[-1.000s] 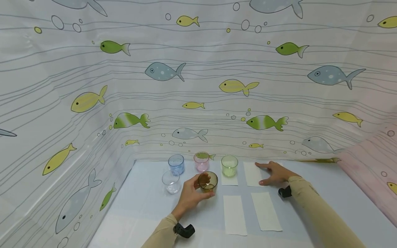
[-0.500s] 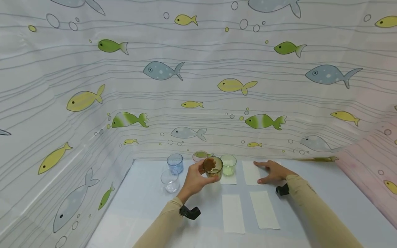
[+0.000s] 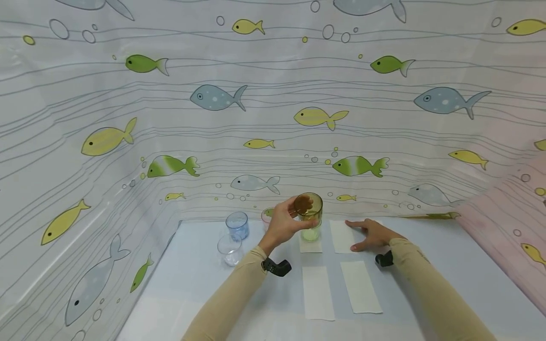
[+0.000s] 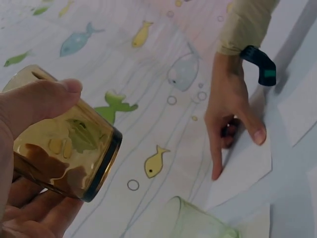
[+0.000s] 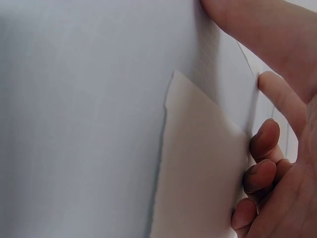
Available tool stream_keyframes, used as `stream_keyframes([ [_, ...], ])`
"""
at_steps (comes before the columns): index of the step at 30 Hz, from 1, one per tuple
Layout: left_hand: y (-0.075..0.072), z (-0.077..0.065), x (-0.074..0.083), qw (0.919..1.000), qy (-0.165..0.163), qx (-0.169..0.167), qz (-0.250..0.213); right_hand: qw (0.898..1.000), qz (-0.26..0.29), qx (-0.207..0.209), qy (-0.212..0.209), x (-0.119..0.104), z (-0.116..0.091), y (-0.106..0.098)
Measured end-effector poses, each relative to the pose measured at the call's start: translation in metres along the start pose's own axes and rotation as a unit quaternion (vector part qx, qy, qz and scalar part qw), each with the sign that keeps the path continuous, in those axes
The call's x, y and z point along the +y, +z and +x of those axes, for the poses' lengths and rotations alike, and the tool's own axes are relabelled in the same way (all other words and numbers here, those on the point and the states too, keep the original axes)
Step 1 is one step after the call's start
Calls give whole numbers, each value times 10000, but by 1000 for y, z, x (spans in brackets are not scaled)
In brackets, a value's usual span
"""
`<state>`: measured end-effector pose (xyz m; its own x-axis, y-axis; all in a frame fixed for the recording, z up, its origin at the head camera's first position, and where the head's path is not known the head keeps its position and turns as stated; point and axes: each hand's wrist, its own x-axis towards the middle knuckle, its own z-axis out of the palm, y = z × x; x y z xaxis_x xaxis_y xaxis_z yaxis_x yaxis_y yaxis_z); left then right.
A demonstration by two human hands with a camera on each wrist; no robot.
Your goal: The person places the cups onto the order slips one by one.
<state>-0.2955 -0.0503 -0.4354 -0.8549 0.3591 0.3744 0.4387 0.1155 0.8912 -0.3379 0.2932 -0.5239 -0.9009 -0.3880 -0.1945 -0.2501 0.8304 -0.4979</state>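
In the head view my left hand [image 3: 281, 225] grips an amber glass [image 3: 311, 206] and holds it in the air. Behind and below it a green glass [image 3: 310, 234] stands on a white paper piece [image 3: 311, 248]. The left wrist view has the amber glass [image 4: 74, 144] tilted between thumb and fingers. My right hand [image 3: 372, 235] touches a second paper piece [image 3: 342, 237] at the back with index finger and thumb spread along its right edge. In the right wrist view its other fingers [image 5: 260, 176] are bent and hold nothing.
A blue glass [image 3: 237, 226] and a clear glass [image 3: 230, 250] stand at the left. A pink glass [image 3: 265, 217] is mostly hidden by my left hand. Nearer lie two more paper pieces, one left [image 3: 317, 293] and one right [image 3: 361, 286]. A fish-print curtain [image 3: 256, 161] borders the table.
My left hand has lifted the amber glass off the table and carried it up and to the right, in front of the green glass. The right hand has stayed at the back paper piece.
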Motion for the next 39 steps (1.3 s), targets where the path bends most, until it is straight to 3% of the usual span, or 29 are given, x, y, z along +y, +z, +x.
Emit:
stream_keyframes([
  [10, 28, 37, 5, 9994, -157, -323, 17, 10000, 21, -46, 75, 1, 1, 0],
  [16, 47, 50, -4, 9982, -269, -349, -394, 9999, 132, -44, 96, 4, 3, 0],
  [26, 81, 57, -24, 9957, -734, -186, -532, 9991, 85, -54, 405, 3, 4, 1],
  [39, 114, 54, -35, 9897, -1374, -150, -380, 9983, 249, -14, 518, 1, 5, 1],
])
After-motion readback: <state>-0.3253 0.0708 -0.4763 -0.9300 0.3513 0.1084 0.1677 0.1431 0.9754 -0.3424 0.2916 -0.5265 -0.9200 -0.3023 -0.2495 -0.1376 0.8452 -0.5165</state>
